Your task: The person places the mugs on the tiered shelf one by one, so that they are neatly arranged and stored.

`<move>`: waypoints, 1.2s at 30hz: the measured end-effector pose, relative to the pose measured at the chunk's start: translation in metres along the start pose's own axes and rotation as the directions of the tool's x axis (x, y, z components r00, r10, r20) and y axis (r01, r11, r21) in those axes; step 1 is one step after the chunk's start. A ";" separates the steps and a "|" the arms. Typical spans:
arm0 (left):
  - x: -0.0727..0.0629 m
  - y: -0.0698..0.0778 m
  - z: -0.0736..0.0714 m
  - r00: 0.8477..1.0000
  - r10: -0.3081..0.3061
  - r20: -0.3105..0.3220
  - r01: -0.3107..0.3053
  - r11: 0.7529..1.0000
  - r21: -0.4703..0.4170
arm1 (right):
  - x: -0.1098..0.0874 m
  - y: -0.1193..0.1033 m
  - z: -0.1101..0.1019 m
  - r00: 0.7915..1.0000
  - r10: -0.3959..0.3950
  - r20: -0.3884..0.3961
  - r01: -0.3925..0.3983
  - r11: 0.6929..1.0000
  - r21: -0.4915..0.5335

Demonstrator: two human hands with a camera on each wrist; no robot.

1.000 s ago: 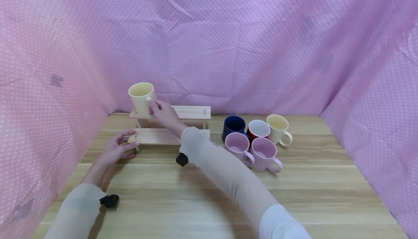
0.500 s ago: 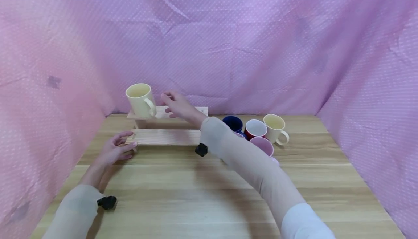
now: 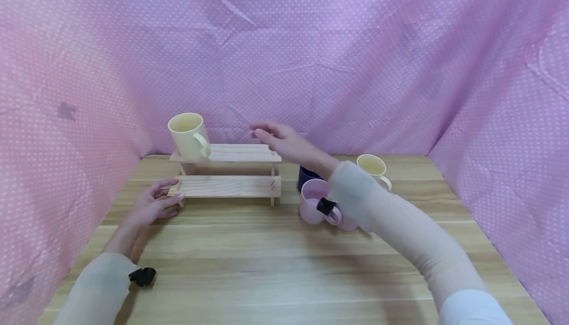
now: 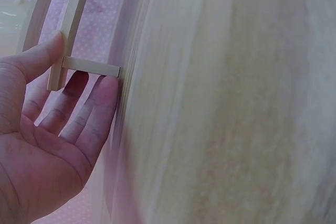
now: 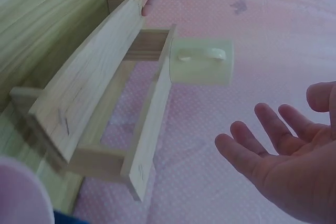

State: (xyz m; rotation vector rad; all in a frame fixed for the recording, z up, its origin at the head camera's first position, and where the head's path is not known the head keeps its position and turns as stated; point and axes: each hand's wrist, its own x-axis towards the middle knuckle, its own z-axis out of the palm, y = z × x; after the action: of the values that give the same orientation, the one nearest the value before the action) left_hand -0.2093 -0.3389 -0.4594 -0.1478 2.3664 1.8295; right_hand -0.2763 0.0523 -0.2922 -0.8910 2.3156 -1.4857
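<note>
A two-tier wooden shelf (image 3: 226, 186) stands at the back left of the table. On the left end of its upper tier sits a pale yellow mug (image 3: 188, 140), upright, its handle turned toward the right front. My left hand (image 3: 153, 204) holds the left end of the lower tier. In the left wrist view the thumb lies on the plank and the fingers (image 4: 97, 108) curl behind the short leg. My right hand (image 3: 286, 142) hangs in the air over the shelf's right end, holding nothing, fingers apart in the right wrist view.
Right of the shelf is a cluster of mugs, partly covered by my right forearm: a pink mug (image 3: 308, 209), another pink mug (image 3: 348, 224), a navy mug (image 3: 305, 179) and a second yellow mug (image 3: 372, 166). Pink dotted cloth (image 3: 284, 58) hangs behind and at both sides.
My right hand has let go of the yellow mug's handle and drawn away to the right. The mug stays on the upper tier. My left hand keeps its place at the shelf.
</note>
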 end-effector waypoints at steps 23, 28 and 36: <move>0.000 0.000 0.001 1.000 -0.003 -0.004 0.003 1.000 0.005 | -0.172 0.079 -0.067 0.974 -0.059 -0.218 0.033 0.992 -0.121; 0.000 0.000 0.000 1.000 -0.005 0.000 0.005 1.000 0.003 | -0.200 0.107 -0.060 0.953 -0.075 -0.294 0.039 0.991 -0.128; 0.003 -0.002 0.001 1.000 -0.005 0.006 0.005 1.000 -0.007 | -0.235 0.140 -0.049 0.934 0.005 -0.358 -0.052 0.991 -0.124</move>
State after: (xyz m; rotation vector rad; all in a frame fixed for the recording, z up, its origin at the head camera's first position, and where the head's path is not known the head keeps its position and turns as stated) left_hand -0.2116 -0.3386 -0.4617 -0.1484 2.3540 1.8331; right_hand -0.1683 0.2733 -0.4212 -0.6553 2.6994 -1.6115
